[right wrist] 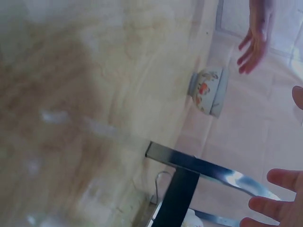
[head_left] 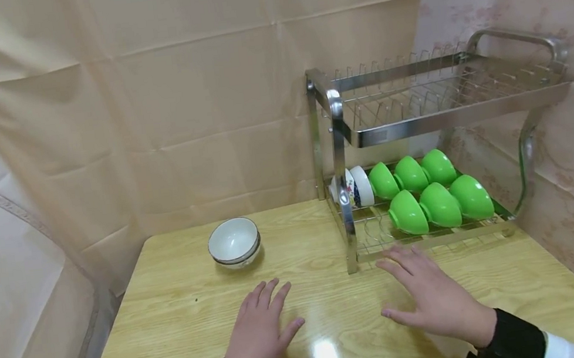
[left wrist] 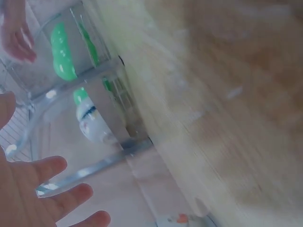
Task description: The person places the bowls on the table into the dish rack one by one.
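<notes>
My left hand point(head_left: 259, 331) hovers above the front of the wooden table with fingers spread, holding nothing. Just beyond it stand stacked white bowls point(head_left: 233, 242), one inside another; the right wrist view shows an orange flower pattern on the outer bowl point(right wrist: 205, 91). My right hand point(head_left: 433, 298), also spread and holding nothing, is in front of the metal dish rack point(head_left: 414, 129). On the rack's lower tier several green bowls point(head_left: 440, 205) sit tilted in two rows. White patterned bowls point(head_left: 362, 186) stand on edge at that tier's left end.
The rack's upper tier point(head_left: 410, 97) has wire dividers and a raised side handle. A beige cloth point(head_left: 194, 107) hangs behind the table point(head_left: 164, 311), and a flowered cloth point(head_left: 573, 170) hangs at the right. The rack's front left leg point(head_left: 350, 242) stands between the stacked bowls and the green ones.
</notes>
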Available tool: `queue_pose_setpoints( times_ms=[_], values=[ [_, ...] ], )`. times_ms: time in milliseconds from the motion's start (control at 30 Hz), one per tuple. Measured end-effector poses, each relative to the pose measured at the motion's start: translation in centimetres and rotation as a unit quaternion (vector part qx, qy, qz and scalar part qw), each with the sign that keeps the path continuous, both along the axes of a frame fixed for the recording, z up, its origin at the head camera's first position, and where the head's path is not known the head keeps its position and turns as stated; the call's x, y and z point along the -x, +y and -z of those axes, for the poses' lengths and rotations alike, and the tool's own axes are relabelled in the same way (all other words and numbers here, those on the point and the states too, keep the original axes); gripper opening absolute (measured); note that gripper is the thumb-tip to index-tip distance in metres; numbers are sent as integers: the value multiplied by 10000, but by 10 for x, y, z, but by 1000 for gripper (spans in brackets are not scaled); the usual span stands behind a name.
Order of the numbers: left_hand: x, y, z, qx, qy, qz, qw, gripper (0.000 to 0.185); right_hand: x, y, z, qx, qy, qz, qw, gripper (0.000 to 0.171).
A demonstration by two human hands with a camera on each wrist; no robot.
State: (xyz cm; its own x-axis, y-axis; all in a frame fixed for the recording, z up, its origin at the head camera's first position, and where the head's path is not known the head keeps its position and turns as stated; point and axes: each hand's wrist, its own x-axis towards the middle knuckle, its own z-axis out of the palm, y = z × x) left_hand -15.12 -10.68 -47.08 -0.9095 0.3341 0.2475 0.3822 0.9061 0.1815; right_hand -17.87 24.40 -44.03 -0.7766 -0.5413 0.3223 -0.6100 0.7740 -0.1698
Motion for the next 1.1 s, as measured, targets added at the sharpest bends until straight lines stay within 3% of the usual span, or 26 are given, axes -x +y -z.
queue_pose_setpoints(
  times_ms=[167,467,600,867,1100],
  values=[
    [22,-17,-1,-34,89,-220,9997,69,-5,-5,8,63,275,-171,9995,79],
    [76,-50,-8,-279,649,-794,9943,66,-10,-3,12,-15,357,-212,9991,77],
    [95,-56,-5,-176,562,-982,9934,63,-10,-1,12,-81,329,-178,9993,77],
    [110,-56,-2,153,36,-999,9949,42,-13,2,15,-73,388,-254,9989,78],
    [119,-56,-4,500,208,-898,9945,7,-13,5,17,-66,539,-305,9981,78]
  ],
)
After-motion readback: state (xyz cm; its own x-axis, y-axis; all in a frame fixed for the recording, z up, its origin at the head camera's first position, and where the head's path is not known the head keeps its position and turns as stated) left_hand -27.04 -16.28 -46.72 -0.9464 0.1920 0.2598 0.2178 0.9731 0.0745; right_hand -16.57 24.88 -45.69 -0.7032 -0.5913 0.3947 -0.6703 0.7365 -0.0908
